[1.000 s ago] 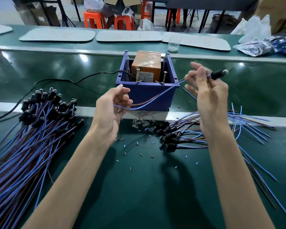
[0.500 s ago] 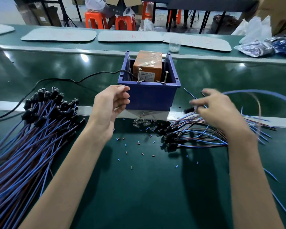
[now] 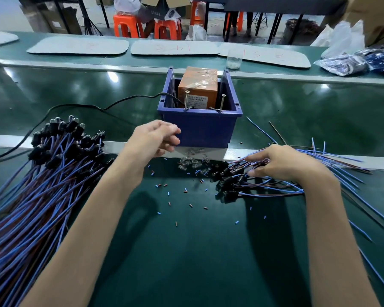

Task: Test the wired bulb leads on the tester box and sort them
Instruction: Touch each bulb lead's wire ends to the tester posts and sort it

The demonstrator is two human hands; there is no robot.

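Two heaps of wired bulb leads lie on the green bench (image 3: 186, 251), one at each side. The left heap (image 3: 42, 178) is the larger and fans out toward the near left corner, its black sockets and bulbs bunched at the far end. The right heap (image 3: 237, 185) is smaller, with its sockets pointing toward the middle and its blue and brown wires trailing off to the right. The right hand (image 3: 282, 165) rests on the right heap, palm down, fingers stretched toward the sockets and thumb low beneath them. Wires run between thumb and fingers, but I cannot tell whether the grip pinches any one lead. The tester box (image 3: 200, 127), a blue bin, stands at the far side between the two hands. It holds an orange block (image 3: 197, 89), and two screws (image 3: 187, 99) stand upright at its front rim. The left hand (image 3: 155, 140) hovers just in front of the box, its grip slack, fingers loosely curled round nothing; the fingertips are blurred. A black cable (image 3: 98, 106) runs from the box away to the left. Loose clear bulbs (image 3: 191, 162) lie just before the box, and short bits of insulation (image 3: 165, 185), blue and brown, are scattered over the bench between the arms
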